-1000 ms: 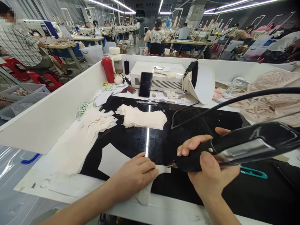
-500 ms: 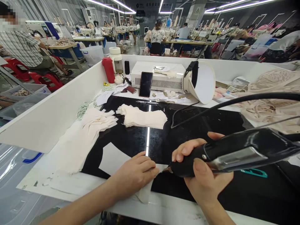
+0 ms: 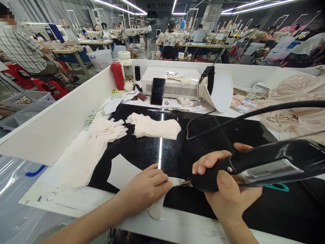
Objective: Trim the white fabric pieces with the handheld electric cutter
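Observation:
My right hand [image 3: 225, 193] grips the body of a black corded electric cutter [image 3: 269, 166], thumb on the near side. Its thin metal tip points left, at the right end of a pale fabric piece [image 3: 176, 181]. My left hand [image 3: 146, 188] lies flat over that fabric, fingers side by side, pressing it on the black board [image 3: 193, 203]. Much of the fabric is hidden under the palm. A white pattern-like sheet [image 3: 123, 171] shows beyond the left wrist. Farther back lies a stack of cream fabric pieces [image 3: 157, 127], with a larger cream stack [image 3: 86, 152] to its left.
The cutter's black cable [image 3: 254, 115] arches over the board's right side. A white vented box [image 3: 175, 79], a phone [image 3: 157, 91], a lamp-like white cone [image 3: 223, 89] and a red bottle [image 3: 117, 76] stand at the back. Beige garments [image 3: 297, 98] pile up at right.
My right hand and the cutter have shifted a little to the right, drawing the tip away from my left fingertips. My left hand stays almost in place.

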`<state>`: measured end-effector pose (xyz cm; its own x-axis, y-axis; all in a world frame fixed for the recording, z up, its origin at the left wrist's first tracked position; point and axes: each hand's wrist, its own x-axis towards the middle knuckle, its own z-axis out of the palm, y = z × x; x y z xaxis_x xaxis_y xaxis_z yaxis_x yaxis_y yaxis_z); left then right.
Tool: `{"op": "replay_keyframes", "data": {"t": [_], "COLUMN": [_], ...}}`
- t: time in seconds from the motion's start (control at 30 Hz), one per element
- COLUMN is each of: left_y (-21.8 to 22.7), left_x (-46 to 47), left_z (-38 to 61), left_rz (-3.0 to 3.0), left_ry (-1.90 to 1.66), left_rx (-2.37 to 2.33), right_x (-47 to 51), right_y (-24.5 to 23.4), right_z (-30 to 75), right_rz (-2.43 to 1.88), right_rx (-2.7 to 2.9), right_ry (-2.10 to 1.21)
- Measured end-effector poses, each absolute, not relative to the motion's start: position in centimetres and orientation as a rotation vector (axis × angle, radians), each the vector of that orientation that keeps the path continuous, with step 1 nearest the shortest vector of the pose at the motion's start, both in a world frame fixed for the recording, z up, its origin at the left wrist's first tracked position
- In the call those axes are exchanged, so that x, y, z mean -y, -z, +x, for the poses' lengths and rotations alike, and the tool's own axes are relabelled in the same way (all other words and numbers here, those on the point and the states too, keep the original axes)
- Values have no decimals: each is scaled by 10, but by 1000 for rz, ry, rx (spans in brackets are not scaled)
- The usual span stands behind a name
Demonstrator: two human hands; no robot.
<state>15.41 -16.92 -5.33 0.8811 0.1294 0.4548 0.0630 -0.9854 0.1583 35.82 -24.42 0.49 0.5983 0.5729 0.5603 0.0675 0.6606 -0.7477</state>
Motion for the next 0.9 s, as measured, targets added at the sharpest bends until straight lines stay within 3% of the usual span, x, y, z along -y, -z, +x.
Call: {"op": "replay_keyframes", "data": {"t": [0.43,0.67,0.9], "left_y": [46,47,52], "left_x": [199,199,207], "left_z": [144,142,149], "left_rz": [2891,3000,3120], "left_ry": [-623,-389,-742], "left_rx": [-515,-562,-563], "right_x": [257,266,274], "right_y": [-9,-12,-9], "right_z": [350,343,339], "right_rz": [-853,-881,-926], "right_rx": [893,870,888], "right_ry": [-279,-269,-248]}}
